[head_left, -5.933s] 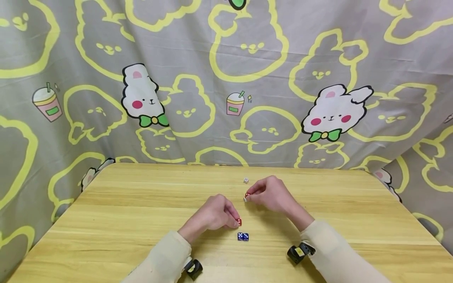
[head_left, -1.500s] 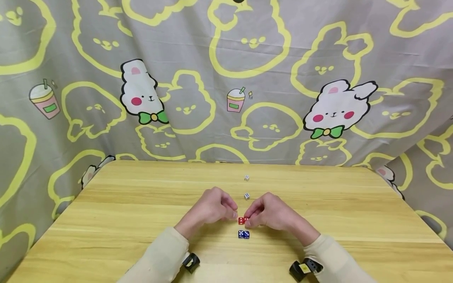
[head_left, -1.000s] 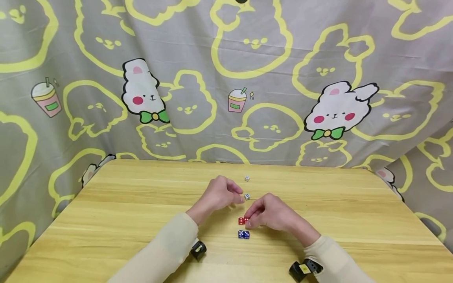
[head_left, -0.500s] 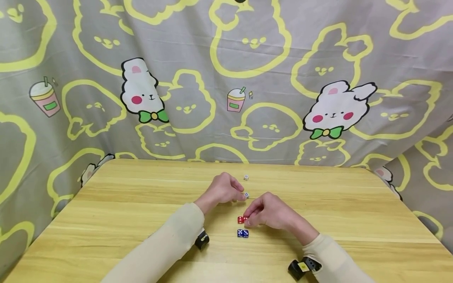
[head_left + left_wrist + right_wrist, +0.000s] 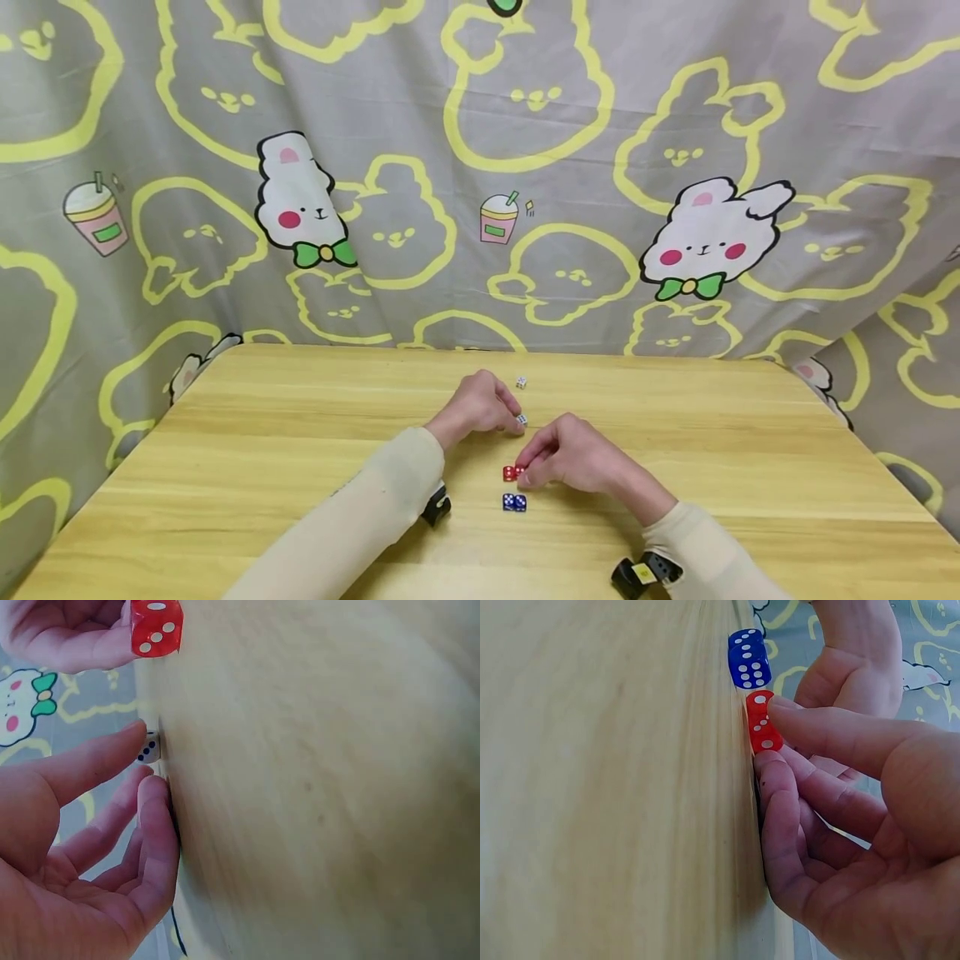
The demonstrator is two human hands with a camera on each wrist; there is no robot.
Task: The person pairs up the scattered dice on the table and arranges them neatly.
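Observation:
In the head view my left hand reaches to the nearer white die, thumb and fingertips around it. The left wrist view shows that white die between thumb and fingers, at the tabletop. My right hand pinches the right one of two red dice, which sit side by side. In the right wrist view its thumb and index finger are at the red dice. Just nearer to me lies a pair of blue dice, side by side. The farther white die stands alone.
The dice lie in a line down the middle of the wooden table. Behind the table hangs a grey patterned curtain. A black wrist camera sits on the right sleeve and another on the left.
The right hand has brought its red die from beside the nearer white die to the other red die. My left hand has left the red dice and moved forward to the nearer white die.

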